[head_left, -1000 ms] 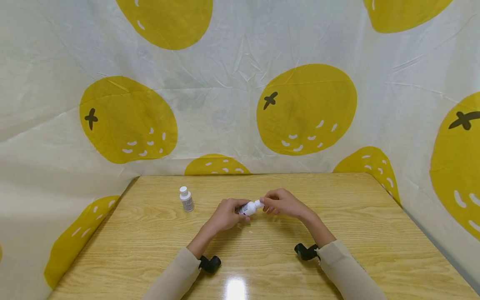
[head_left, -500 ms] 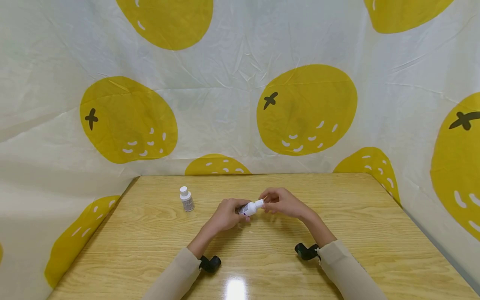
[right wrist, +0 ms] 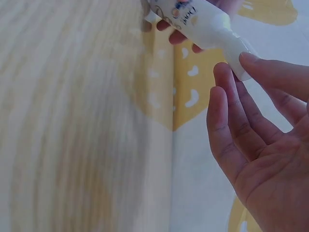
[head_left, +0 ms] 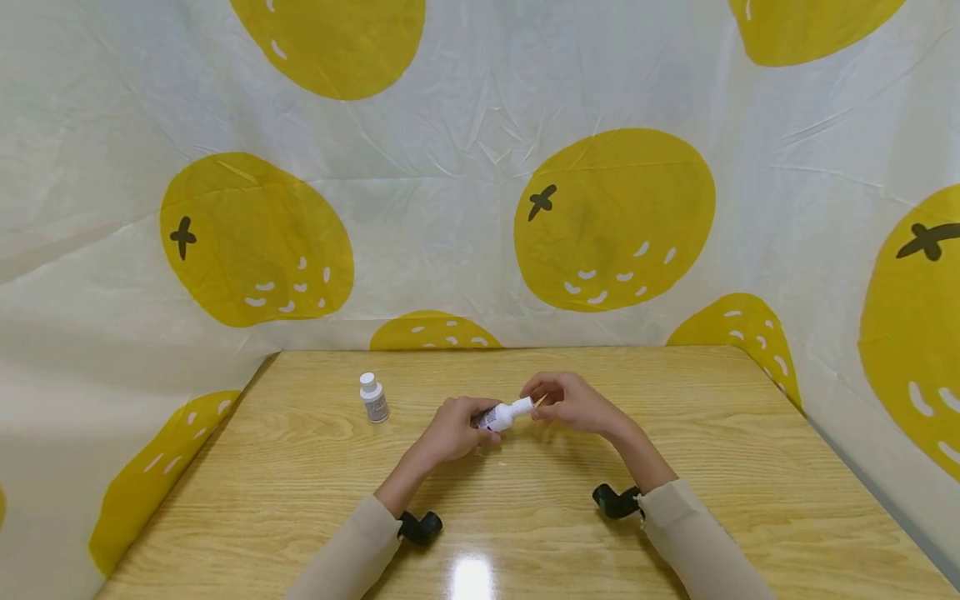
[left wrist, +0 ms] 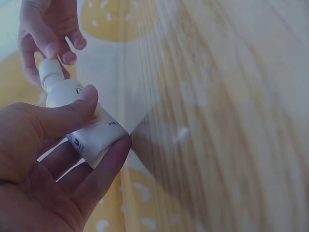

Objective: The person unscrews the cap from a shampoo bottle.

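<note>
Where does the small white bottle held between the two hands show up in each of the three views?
Head: small white bottle lies at table centre, between left hand and right hand.
Left wrist: upper left, bottle pinched by the left hand, cap toward the right hand's fingers.
Right wrist: top centre, bottle slanting down to the right hand.
Shared landmark: the wooden table.

Both forearms reach forward over the counter [head_left: 300, 467], sleeves drawn to the wrists. The left hand [head_left: 453, 427] curls its thumb and fingers round the bottle [head_left: 501, 416], above the counter's middle. The right hand [head_left: 570, 402], just right of the bottle, pinches its cap end with thumb and fingertips [right wrist: 227, 77], palm half open.
</note>
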Demonstrator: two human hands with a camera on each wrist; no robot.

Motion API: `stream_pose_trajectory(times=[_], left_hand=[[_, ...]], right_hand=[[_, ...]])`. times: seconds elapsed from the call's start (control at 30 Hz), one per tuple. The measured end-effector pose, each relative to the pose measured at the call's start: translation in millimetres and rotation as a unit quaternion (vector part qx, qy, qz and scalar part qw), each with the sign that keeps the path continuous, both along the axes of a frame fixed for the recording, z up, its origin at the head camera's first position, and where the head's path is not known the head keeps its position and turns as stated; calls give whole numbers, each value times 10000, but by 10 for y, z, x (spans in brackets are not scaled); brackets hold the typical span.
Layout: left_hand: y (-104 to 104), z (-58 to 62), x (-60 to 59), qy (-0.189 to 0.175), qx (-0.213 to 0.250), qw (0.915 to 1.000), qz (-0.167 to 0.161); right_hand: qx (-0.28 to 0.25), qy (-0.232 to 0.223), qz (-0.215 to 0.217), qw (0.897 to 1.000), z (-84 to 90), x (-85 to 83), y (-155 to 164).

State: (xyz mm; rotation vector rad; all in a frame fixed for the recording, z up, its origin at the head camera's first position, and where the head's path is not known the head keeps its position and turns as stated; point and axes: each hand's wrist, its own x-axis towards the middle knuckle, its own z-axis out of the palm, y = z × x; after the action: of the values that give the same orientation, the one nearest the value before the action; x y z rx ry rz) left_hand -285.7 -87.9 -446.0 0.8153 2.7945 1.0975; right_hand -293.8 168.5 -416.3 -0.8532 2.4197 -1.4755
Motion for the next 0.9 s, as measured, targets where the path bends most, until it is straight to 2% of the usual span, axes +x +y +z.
stream_pose_trajectory(times=[0.17, 0.43, 0.63, 0.77, 0.9], left_hand=[[-9, 3, 2, -62, 61, 10000, 11], [-31, -1, -17, -174, 169, 9997, 53], [-37, -40, -53, -353, 492, 9981, 140], [-31, -53, -57, -618, 863, 9941, 202], [-21, -50, -51, -1075, 1341, 9845, 354]], right_hand=[[-9, 64, -146, 9999, 79, 5, 110], [208, 247, -637, 9974, 182, 18, 264], [346, 270, -832, 9956, 200, 13, 353], [340, 323, -893, 9949, 183, -3, 382], [325, 357, -907, 9947, 174, -18, 403]])
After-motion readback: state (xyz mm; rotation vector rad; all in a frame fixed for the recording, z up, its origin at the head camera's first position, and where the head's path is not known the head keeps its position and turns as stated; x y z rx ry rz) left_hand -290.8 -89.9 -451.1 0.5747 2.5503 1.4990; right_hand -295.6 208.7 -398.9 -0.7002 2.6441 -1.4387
